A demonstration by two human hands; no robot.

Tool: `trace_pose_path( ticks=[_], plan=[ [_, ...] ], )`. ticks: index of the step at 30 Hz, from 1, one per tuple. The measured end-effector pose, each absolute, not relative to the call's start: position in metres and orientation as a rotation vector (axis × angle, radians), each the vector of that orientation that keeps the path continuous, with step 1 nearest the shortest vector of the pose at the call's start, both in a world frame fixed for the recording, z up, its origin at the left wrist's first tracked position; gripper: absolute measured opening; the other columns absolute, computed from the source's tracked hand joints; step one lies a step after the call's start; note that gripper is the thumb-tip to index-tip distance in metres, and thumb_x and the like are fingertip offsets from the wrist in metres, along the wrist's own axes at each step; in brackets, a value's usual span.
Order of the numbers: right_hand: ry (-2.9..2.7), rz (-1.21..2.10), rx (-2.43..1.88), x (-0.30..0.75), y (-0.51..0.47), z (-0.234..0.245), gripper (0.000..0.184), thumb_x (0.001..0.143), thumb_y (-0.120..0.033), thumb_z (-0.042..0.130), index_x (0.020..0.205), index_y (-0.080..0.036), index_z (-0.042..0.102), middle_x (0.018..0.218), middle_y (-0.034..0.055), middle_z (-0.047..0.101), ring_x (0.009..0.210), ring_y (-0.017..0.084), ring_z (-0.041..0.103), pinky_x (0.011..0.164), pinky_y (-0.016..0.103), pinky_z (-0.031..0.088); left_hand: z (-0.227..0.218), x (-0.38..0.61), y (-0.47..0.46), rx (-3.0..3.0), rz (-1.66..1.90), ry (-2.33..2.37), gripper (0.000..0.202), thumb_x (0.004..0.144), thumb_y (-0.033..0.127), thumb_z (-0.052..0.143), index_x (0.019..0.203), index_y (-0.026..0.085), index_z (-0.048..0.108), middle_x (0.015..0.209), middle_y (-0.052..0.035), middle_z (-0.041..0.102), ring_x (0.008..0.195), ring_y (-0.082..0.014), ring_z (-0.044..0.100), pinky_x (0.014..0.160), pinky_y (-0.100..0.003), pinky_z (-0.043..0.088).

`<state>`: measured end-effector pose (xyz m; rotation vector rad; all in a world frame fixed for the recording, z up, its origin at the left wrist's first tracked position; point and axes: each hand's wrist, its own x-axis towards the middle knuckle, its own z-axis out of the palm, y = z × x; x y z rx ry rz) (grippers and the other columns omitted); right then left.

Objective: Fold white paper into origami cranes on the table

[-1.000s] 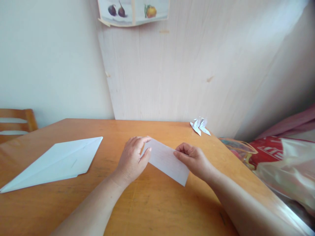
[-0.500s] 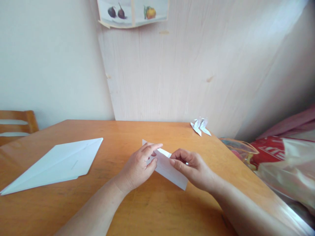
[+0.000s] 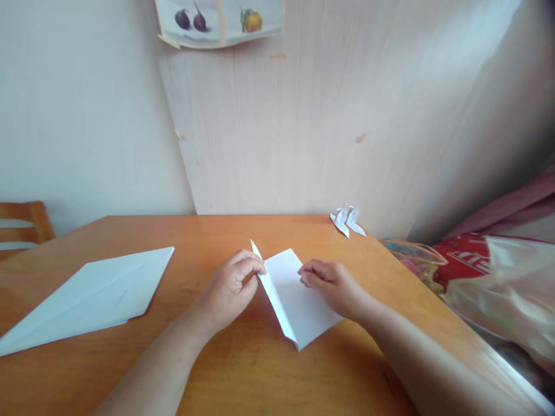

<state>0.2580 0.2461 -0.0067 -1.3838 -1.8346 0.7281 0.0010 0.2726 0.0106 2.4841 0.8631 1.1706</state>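
Observation:
A small folded white paper [image 3: 295,297] lies on the wooden table [image 3: 269,370] in front of me, partly opened, with one flap standing up along its left crease. My left hand [image 3: 229,289] is curled, pinching that raised left flap between thumb and fingers. My right hand [image 3: 327,283] has its fingers bent and rests on the paper's right part, pressing or pinching its edge.
A large folded white sheet [image 3: 87,294] lies at the table's left. A small folded paper figure [image 3: 347,221] sits at the far right edge by the wood-grain wall panel. A chair back [image 3: 23,222] stands at left; plastic bags [image 3: 485,277] lie off the right edge.
The small paper went from a flat folded strip to partly opened, its left flap lifted. Both hands shifted with it, and the camera turned slightly right.

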Motion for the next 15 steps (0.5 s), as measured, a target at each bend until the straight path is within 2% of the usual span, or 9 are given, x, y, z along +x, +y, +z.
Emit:
trace_pose_path(
  ticks=[6, 15],
  plan=[
    [-2.113, 0.501, -1.471, 0.264, 0.247, -0.011, 0.031, 0.092, -0.025, 0.049, 0.113, -0.023, 0.071, 0.102, 0.0048, 0.076, 0.090, 0.022, 0.069, 0.075, 0.030, 0.047, 0.003, -0.010, 0.284, 2.503, 1.011, 0.897, 0.026, 0.087, 0.002, 0.046, 0.091, 0.022, 0.062, 0.103, -0.0014, 0.060, 0.100, -0.0161, 0.059, 0.090, -0.032, 0.046],
    [-2.212, 0.341, -1.702, 0.261, 0.241, 0.004, 0.034, 0.091, -0.026, 0.048, 0.114, -0.025, 0.073, 0.106, 0.0068, 0.077, 0.096, 0.026, 0.071, 0.077, 0.032, 0.047, 0.017, -0.023, 0.282, 2.425, 0.687, 1.133, 0.014, 0.086, 0.011, 0.049, 0.086, 0.021, 0.058, 0.097, -0.0009, 0.059, 0.091, -0.0178, 0.058, 0.081, -0.031, 0.046]
  ],
)
